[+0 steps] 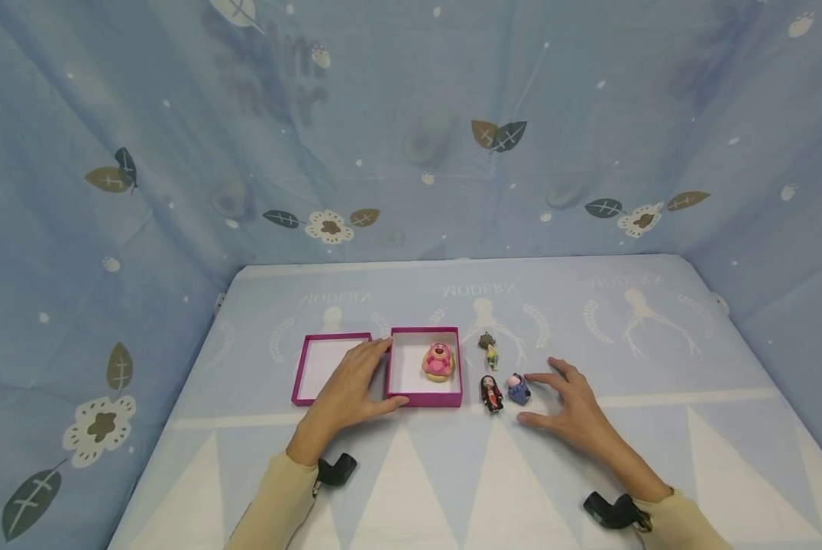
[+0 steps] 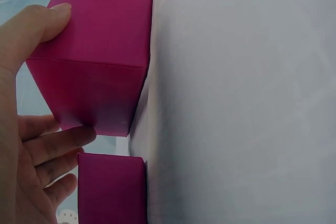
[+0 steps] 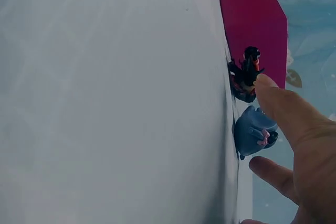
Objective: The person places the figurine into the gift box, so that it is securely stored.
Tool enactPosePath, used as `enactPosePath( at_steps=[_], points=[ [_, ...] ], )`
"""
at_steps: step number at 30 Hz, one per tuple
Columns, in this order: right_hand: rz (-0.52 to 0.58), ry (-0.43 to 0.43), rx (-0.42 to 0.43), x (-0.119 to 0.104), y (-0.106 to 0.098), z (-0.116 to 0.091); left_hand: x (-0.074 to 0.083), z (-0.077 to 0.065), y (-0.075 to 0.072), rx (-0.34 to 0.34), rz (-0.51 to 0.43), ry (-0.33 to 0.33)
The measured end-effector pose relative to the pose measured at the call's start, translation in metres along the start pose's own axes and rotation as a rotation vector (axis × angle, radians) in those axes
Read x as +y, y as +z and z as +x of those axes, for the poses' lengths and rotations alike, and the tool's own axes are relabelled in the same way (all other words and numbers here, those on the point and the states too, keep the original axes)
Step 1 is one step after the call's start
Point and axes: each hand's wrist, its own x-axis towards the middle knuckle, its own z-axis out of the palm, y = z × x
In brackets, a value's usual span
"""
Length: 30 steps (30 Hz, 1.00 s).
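Observation:
My left hand (image 1: 352, 384) holds the near left corner of a magenta box (image 1: 435, 399), its thumb (image 2: 55, 19) on the front wall and its fingers at the left side. Inside the white-lined box, toward the right, stands a pink bear figure (image 1: 438, 360). My right hand (image 1: 571, 409) is spread just right of a small blue donkey figure (image 1: 518, 389), thumb and index finger apart, nothing between them. Left of the donkey is a long-haired doll figure (image 1: 491, 393) in dark and red clothing. Farther back lies a figure in green and yellow (image 1: 490, 351).
The box's magenta-rimmed lid (image 1: 304, 370) lies inside up, left of the box and partly behind my left hand. A patterned light blue cloth covers the table (image 1: 445, 473). Blue fabric curtains (image 1: 411, 176) hang behind and at both sides.

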Motion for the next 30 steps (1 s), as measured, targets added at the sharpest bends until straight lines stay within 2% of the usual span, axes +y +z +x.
enactPosePath(
  at_steps=[11, 23, 27, 30],
  points=[
    [-0.006, -0.048, 0.041, 0.0, 0.006, 0.006, -0.001, 0.0, 0.0, 0.011, 0.003, 0.01],
    [-0.017, -0.077, 0.035, -0.001, 0.009, 0.016, -0.001, 0.001, 0.002, 0.003, -0.003, 0.004],
    [-0.022, -0.077, 0.01, -0.001, 0.007, 0.018, -0.002, 0.001, 0.002, 0.005, -0.001, 0.005],
    [-0.029, -0.068, -0.04, 0.0, 0.003, 0.02, -0.002, 0.001, 0.002, 0.008, -0.003, 0.01]
  ],
)
